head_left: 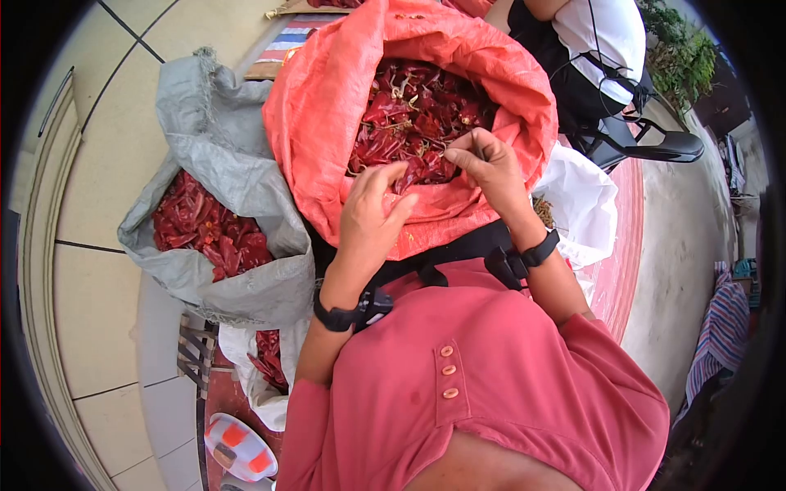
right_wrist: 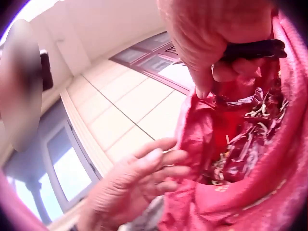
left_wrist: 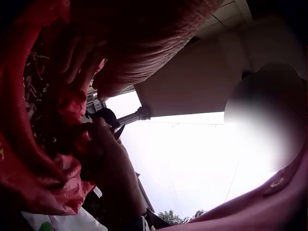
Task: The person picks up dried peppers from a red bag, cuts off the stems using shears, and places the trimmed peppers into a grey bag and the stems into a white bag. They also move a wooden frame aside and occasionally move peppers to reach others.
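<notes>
A large red woven sack [head_left: 319,106] stands between the arms, its rim folded outward, with dried red chillies [head_left: 409,114] inside. The left hand [head_left: 372,217] is at the sack's near left rim, its fingers relaxed and apart; in the right wrist view the left hand [right_wrist: 127,185] shows nothing in its grip. Over the near right part of the opening, the right hand [head_left: 497,172] has thumb and forefinger close together. Its curled fingers hold a dark-handled tool [right_wrist: 257,49] in the right wrist view; a pointed tip shows beside that hand [left_wrist: 115,168] in the left wrist view. Whether it pinches a chilli I cannot tell.
A grey sack [head_left: 246,188] of red chillies stands at the left, with a white bag [head_left: 274,401] of chillies below it. Another white bag [head_left: 585,204] lies right of the red sack. A seated person [head_left: 602,41] is at the upper right, beside a black chair part [head_left: 671,147].
</notes>
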Action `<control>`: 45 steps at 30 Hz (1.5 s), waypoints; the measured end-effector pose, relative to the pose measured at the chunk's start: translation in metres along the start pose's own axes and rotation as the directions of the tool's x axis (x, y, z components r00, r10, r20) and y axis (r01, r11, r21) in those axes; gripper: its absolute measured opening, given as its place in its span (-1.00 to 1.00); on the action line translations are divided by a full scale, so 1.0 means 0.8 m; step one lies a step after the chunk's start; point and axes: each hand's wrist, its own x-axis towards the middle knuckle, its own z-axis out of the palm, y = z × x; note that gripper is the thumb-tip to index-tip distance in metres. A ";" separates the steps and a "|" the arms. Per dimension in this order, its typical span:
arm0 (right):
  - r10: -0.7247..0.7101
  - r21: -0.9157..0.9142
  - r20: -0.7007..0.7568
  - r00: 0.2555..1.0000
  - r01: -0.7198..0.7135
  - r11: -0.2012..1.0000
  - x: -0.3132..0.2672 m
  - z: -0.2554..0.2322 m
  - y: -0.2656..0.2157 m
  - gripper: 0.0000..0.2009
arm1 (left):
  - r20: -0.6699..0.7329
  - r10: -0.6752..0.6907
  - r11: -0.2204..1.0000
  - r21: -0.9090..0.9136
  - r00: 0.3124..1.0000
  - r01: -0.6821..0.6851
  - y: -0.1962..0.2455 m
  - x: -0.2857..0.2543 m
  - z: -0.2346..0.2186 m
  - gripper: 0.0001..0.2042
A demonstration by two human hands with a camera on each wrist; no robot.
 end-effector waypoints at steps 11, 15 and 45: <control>0.068 0.321 0.121 0.990 -0.104 0.941 -0.018 0.033 -0.014 -0.86 | 0.237 -0.167 0.954 -0.207 0.957 0.217 -0.016 0.013 0.044 -0.63; 0.042 0.242 0.070 0.997 -0.057 0.969 -0.021 0.035 0.001 -0.91 | 0.063 -0.054 0.980 -0.190 0.997 0.065 -0.018 0.004 0.053 -0.67; -0.601 -0.642 -0.401 0.691 0.256 0.723 -0.051 -0.075 -0.003 -0.89 | 0.361 -0.218 0.292 -0.862 0.907 0.413 -0.006 0.003 0.030 -0.75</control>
